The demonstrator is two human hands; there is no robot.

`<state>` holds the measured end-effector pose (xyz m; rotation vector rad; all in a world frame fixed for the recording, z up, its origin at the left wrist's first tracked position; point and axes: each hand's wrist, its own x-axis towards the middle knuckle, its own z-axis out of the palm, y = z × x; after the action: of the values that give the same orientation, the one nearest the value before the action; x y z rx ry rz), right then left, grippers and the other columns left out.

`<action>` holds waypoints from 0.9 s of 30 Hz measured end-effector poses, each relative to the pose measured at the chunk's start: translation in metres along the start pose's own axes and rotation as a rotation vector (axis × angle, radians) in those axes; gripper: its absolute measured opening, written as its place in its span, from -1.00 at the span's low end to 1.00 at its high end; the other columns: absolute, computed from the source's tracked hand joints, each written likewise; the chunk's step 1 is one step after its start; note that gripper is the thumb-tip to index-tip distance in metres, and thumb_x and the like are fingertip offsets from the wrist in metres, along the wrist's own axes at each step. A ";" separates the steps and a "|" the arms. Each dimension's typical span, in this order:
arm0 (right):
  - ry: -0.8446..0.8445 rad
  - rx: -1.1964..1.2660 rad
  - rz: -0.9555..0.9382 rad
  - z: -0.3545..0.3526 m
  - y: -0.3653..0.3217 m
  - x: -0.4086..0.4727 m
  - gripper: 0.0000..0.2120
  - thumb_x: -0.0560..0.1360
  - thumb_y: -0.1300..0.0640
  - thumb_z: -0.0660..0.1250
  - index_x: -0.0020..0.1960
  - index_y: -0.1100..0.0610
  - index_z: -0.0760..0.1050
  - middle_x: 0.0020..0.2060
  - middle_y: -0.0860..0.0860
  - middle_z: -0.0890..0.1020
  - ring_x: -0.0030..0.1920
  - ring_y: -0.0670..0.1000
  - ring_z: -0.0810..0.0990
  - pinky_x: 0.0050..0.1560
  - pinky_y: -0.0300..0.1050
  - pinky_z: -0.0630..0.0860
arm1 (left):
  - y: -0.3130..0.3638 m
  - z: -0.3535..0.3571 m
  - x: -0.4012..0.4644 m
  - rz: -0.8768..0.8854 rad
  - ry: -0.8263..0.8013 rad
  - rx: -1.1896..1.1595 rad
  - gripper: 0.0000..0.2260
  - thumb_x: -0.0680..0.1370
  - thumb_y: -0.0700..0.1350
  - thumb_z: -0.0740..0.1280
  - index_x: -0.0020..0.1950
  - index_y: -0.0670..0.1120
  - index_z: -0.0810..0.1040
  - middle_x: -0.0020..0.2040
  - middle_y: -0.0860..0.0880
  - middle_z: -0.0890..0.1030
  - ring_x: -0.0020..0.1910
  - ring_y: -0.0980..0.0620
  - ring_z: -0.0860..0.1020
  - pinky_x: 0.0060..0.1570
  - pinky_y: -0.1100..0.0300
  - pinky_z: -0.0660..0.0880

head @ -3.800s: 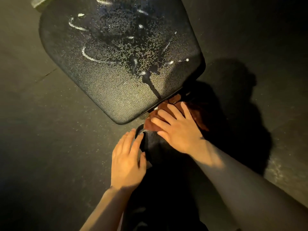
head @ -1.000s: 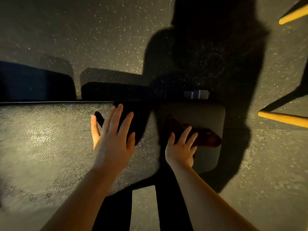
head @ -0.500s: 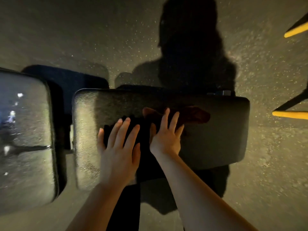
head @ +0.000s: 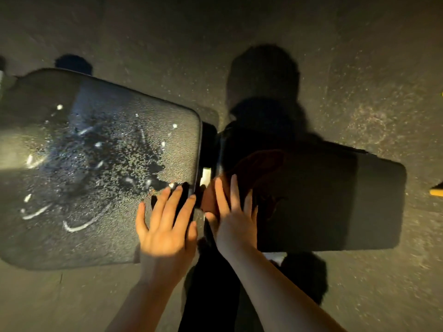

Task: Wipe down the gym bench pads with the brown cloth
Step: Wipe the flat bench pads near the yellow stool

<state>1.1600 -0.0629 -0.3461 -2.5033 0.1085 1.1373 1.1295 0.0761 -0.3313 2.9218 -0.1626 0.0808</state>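
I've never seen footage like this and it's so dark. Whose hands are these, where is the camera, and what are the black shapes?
The camera sits on a person's head, looking down, so the two bare hands are the wearer's own. The black shapes are gym bench pads above a speckled floor. The larger pad on the left is wet with droplets and white foamy streaks. The left hand lies flat on it, fingers straight. The right hand presses a brown cloth onto the smaller pad. The dark outline is the person's shadow.
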 end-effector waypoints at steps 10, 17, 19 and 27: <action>0.199 0.078 0.002 0.000 0.005 -0.021 -0.47 0.67 0.09 0.16 0.60 -0.04 0.09 0.58 -0.04 0.09 0.52 0.13 0.18 0.38 -0.08 0.35 | -0.023 -0.015 -0.069 -0.100 -0.157 -0.190 -0.64 0.52 -0.04 0.19 0.20 -0.17 0.62 0.18 -0.14 0.63 0.11 -0.16 0.58 0.08 -0.04 0.48; 0.147 0.593 -0.093 -0.018 -0.010 -0.096 -0.69 0.55 0.21 0.38 0.25 -0.03 0.52 0.18 -0.16 0.47 0.20 -0.21 0.43 0.08 -0.50 0.29 | 0.017 -0.055 -0.073 -0.804 -0.440 -0.851 -0.74 0.62 0.02 0.32 0.30 0.06 0.53 0.05 0.14 0.66 0.02 0.18 0.61 0.10 0.27 0.49; 0.141 0.646 -0.162 -0.012 -0.019 -0.114 -0.76 0.56 0.17 0.37 0.19 -0.07 0.52 0.13 -0.22 0.48 0.11 -0.35 0.43 0.03 -0.57 0.29 | 0.024 -0.061 -0.063 -0.982 -0.469 -1.277 -0.83 0.60 0.00 0.32 0.15 0.01 0.62 -0.15 0.13 0.71 -0.15 0.22 0.64 -0.09 0.33 0.51; 0.572 0.641 -0.129 0.007 -0.048 -0.125 -0.67 0.56 0.34 0.29 0.08 -0.09 0.53 0.03 -0.30 0.48 0.07 -0.43 0.43 0.08 -0.57 0.33 | 0.014 -0.071 -0.060 -0.477 -0.075 -0.960 -0.78 0.49 -0.15 0.30 0.04 0.03 0.68 -0.07 0.33 0.63 -0.05 0.31 0.61 -0.03 0.47 0.43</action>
<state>1.0821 -0.0271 -0.2427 -2.1200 0.3900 0.2367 1.0650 0.0843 -0.2631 1.9344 0.3831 -0.1449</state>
